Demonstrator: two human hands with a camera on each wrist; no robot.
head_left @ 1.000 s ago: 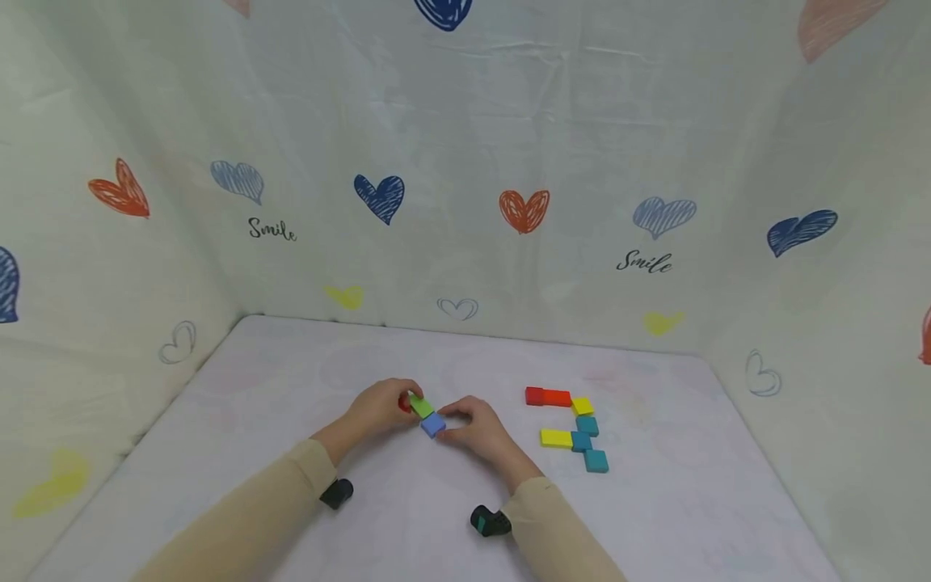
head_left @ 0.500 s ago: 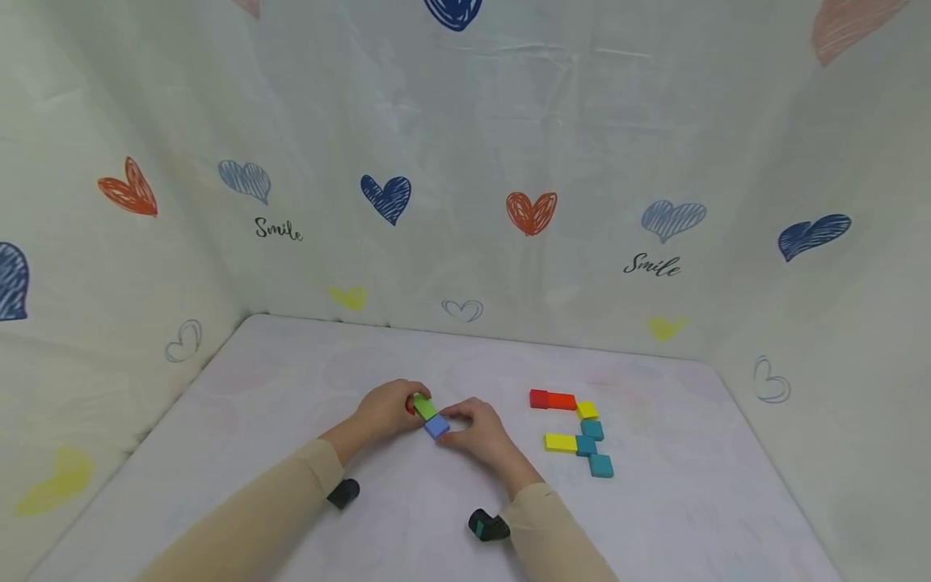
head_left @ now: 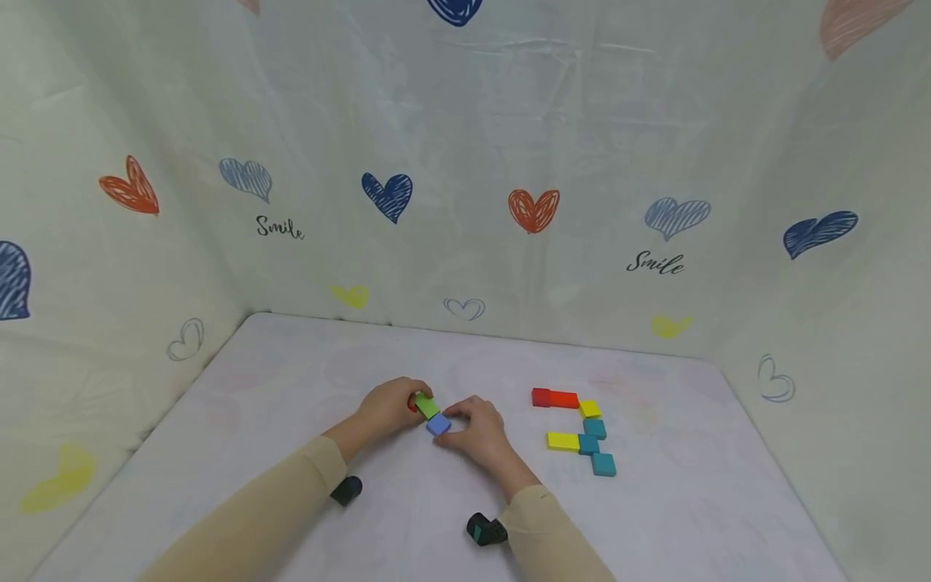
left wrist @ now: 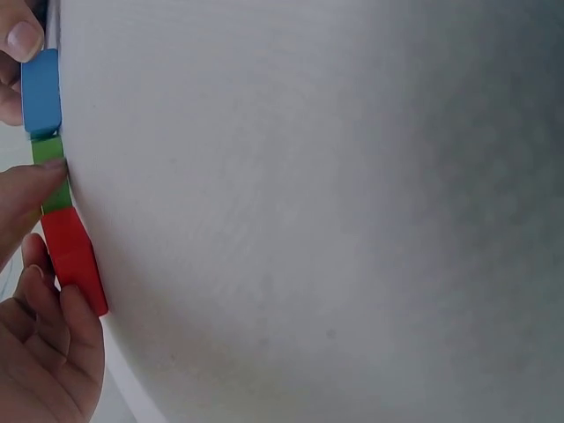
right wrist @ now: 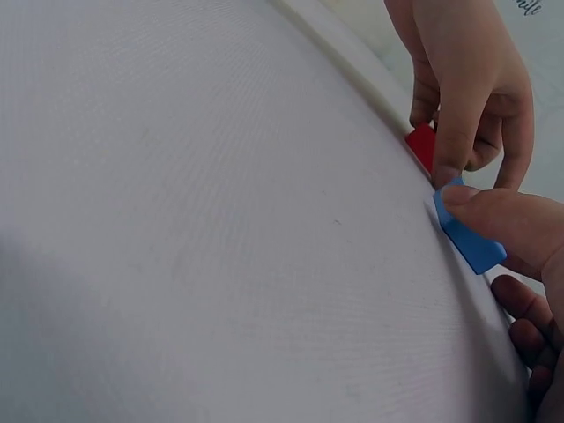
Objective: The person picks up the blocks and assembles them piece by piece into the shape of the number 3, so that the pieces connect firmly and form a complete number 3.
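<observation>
A green block [head_left: 427, 406] is pinched by my left hand [head_left: 389, 406], whose thumb lies across it in the left wrist view. A red block [left wrist: 72, 256] adjoins its far end, with other left fingers touching it; from the head it is mostly hidden under that hand. My right hand [head_left: 480, 434] pinches a blue block [head_left: 439, 424] between thumb and fingers. Red, green and blue form a slanting row on the white table, end to end. In the right wrist view the right thumb rests on the blue block [right wrist: 471, 231], and the left hand hides the green one.
Right of the hands lies a bent line of blocks: red ones [head_left: 556, 398], a small yellow one [head_left: 590, 409], teal ones [head_left: 604, 464] and a longer yellow one [head_left: 563, 441]. A curtain printed with hearts [head_left: 534, 211] encloses the table [head_left: 407, 517].
The head view has shifted slightly. Both hands stay at the green and blue blocks with hardly any movement; the bent line of blocks is unchanged.
</observation>
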